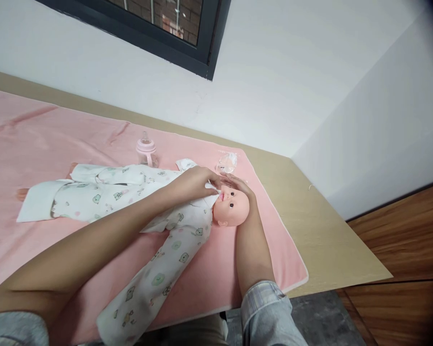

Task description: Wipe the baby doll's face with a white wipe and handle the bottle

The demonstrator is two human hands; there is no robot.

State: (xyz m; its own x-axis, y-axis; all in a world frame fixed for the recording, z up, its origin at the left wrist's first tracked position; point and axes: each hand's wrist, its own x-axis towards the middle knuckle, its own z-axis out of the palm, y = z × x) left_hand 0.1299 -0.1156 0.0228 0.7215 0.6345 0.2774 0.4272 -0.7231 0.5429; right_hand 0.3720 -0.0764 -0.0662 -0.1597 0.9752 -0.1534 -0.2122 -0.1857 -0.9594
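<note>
Doll (197, 216), clothed, on pink blanket (283, 257). Left hand (198, 180): at collar (211, 198); grip cannot be told. Right hand (240, 184): fingers extended beside head (237, 211).

One bald, pink plastic doll (235, 207), we count just the one, and on it two round, dark eyes (231, 205) and two bare pink feet (22, 193) showing! Two white printed cloth trouser legs (86, 199) for us there. Hands, we have two: one bare left hand (197, 182), one bare right hand (240, 183). Two pale blue-grey cloth cuffs (260, 298), we see. One clear bottle with a pink ring (146, 153), one crumpled clear plastic piece (227, 163). We've one soft pink blanket (274, 240), one tan tabletop (317, 240), one dark-framed window (205, 53), two brown wood-grain panels (400, 230).
</note>
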